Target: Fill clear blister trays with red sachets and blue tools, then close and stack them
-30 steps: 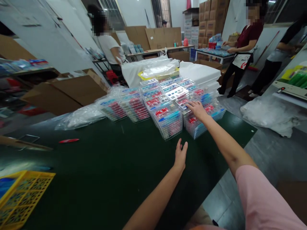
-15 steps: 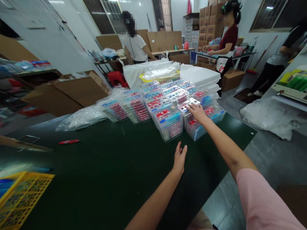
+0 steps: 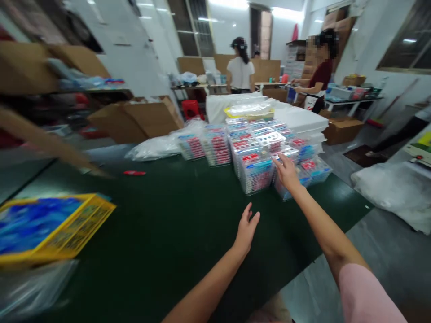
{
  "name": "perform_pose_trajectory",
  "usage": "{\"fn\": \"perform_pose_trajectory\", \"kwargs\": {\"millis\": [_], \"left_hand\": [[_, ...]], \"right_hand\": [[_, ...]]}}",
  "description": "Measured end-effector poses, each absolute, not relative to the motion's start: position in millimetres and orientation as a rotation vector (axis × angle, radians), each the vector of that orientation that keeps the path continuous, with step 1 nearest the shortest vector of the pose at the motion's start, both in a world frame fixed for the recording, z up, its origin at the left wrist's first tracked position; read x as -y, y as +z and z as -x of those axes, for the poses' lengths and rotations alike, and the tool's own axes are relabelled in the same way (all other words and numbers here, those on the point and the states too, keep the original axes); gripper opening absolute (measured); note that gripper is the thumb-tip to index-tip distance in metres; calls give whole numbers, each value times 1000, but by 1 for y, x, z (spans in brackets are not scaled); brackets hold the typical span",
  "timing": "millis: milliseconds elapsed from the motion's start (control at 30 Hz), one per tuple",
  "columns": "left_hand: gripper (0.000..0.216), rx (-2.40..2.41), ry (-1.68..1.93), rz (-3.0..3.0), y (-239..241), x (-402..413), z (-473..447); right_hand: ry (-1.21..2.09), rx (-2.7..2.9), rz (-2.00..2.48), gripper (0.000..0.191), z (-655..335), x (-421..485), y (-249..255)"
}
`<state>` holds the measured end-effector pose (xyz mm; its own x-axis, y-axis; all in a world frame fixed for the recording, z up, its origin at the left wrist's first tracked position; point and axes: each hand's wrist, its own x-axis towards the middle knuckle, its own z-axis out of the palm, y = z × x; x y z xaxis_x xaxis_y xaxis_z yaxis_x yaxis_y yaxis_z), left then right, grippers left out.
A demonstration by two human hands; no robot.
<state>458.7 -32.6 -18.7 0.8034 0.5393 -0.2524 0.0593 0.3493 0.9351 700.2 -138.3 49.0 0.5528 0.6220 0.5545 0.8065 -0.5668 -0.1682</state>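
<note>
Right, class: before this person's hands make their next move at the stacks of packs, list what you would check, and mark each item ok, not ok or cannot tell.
1. Right hand on the stacks of clear packs: ok, fingertips rest on top of one.
2. Right hand's grip on a pack: cannot tell, too blurred.
3. Left hand free: ok, open, holding nothing, over the green table.
4. Yellow basket apart from both hands: ok, far left on the table.
5. Co-workers away from the stacks: ok, they stand at far tables.
</note>
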Motion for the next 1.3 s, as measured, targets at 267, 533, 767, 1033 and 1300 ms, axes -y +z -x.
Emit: {"fn": "perform_pose_trajectory", "kwargs": {"millis": [267, 533, 767, 1033, 1300], "left_hand": [[58, -642, 570, -1181, 19, 10, -316], [55, -991, 1109, -1315, 42, -32, -136], [70, -1624, 1696, -987, -25, -67, 44], [79, -1789, 1752, -700, -64, -68, 105], [72, -1773, 1682, -936, -59, -94, 98]], "right_hand": [[65, 1611, 1925, 42, -512, 69, -40], [480, 1942, 1526, 37, -372, -29, -85], [734, 1996, 1261, 34, -255, -118, -84], [530, 1810, 1508, 49, -210, -220, -75], [263, 2161, 1665, 66, -181, -300, -59]]}}
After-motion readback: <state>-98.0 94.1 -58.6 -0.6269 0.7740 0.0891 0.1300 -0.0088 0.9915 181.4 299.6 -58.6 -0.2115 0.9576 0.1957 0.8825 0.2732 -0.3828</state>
